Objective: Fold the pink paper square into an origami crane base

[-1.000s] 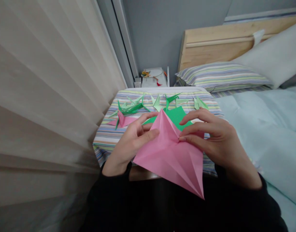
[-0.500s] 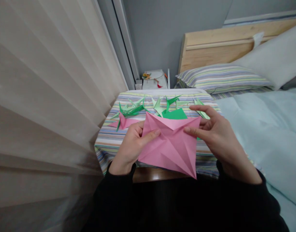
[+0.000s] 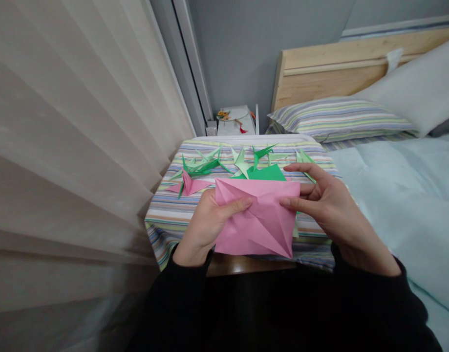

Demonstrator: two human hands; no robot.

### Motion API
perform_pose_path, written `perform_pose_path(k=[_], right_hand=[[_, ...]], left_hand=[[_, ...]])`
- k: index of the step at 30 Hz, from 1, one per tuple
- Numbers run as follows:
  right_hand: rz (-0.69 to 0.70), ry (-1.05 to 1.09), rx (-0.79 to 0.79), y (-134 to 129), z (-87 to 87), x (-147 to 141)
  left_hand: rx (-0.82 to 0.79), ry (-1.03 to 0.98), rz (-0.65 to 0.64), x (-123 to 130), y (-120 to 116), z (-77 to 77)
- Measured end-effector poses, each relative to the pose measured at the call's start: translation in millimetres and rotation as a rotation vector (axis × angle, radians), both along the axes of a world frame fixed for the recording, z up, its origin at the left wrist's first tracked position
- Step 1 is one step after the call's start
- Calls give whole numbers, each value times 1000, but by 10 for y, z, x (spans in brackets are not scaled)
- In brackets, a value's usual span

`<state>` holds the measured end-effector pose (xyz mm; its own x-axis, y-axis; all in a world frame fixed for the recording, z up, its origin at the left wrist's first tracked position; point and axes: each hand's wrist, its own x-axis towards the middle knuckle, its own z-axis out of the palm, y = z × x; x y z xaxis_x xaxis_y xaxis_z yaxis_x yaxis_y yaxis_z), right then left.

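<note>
A creased pink paper sheet [image 3: 261, 230] is spread between my two hands above the near part of the table. My left hand [image 3: 209, 222] grips its left side, thumb on top and the other fingers hidden behind. On the right edge, my right hand [image 3: 327, 210] pinches the paper with the thumb in front, its index finger stretched out above. Just behind the sheet lies green paper [image 3: 268, 172]. A folded pink paper crane [image 3: 188, 185] rests left of it, beside green folded cranes [image 3: 205, 165].
A striped cloth [image 3: 165, 208] covers the table. More folded green pieces [image 3: 261, 154] lie along its back. Beyond stands a small white shelf [image 3: 231, 127] with trinkets. A curtain [image 3: 81, 146] hangs at left; a bed with a light blue quilt [image 3: 403, 186] is at right.
The pink sheet's top corners have flattened out and its lower edge has risen, so it looks more even. My left hand has shifted slightly right, its thumb further over the paper.
</note>
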<state>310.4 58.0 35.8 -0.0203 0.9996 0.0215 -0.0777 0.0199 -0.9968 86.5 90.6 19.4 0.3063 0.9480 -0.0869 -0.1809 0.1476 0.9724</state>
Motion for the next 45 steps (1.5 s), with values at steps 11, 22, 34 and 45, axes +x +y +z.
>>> perform_pose_path(k=[11, 22, 34, 45], right_hand=[[41, 58, -28, 31, -75, -33], [-14, -122, 159, 10, -102, -39], [-56, -360, 230, -87, 5, -106], [-43, -360, 415, -9, -44, -179]], left_hand=[[676, 314, 203, -13, 83, -50], [767, 400, 58, 49, -72, 78], [638, 257, 76, 103, -110, 132], [667, 321, 10, 75, -63, 63]])
